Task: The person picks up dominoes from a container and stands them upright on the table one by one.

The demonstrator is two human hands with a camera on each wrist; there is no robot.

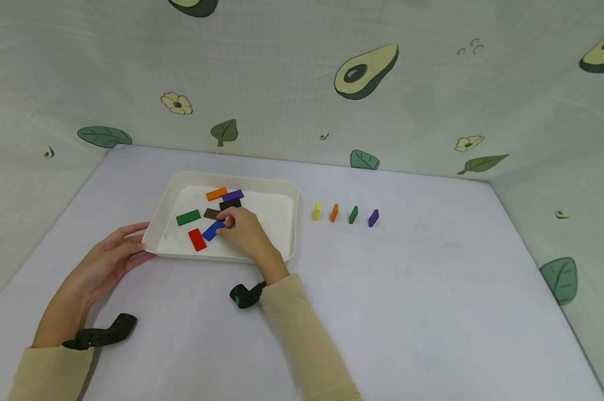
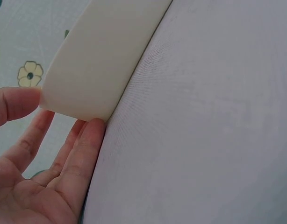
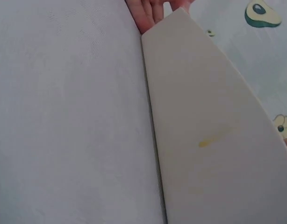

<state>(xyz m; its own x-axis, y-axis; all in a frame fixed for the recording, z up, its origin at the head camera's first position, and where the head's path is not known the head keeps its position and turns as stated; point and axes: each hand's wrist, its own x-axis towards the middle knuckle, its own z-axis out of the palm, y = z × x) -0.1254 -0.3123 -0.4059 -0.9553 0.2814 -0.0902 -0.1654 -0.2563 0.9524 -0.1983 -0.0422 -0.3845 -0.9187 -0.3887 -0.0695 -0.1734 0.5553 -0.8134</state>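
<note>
one tray (image 1: 274, 245) holds seven visible blocks (image 1: 197, 239): orange, purple, black, brown, green, blue and red, one each. four upright blocks (image 1: 354, 215), one each of yellow, orange, green and purple, stand outside. one left hand (image 1: 110, 259), one right hand (image 1: 247, 231) and two wrist devices (image 1: 244, 296) show.

Avocado-print cloth (image 1: 282, 72) behind white table (image 1: 447, 301)

Blocks (image 1: 188, 218) lie in the tray (image 1: 267, 217) — four others (image 1: 354, 215) stand right of it.
</note>
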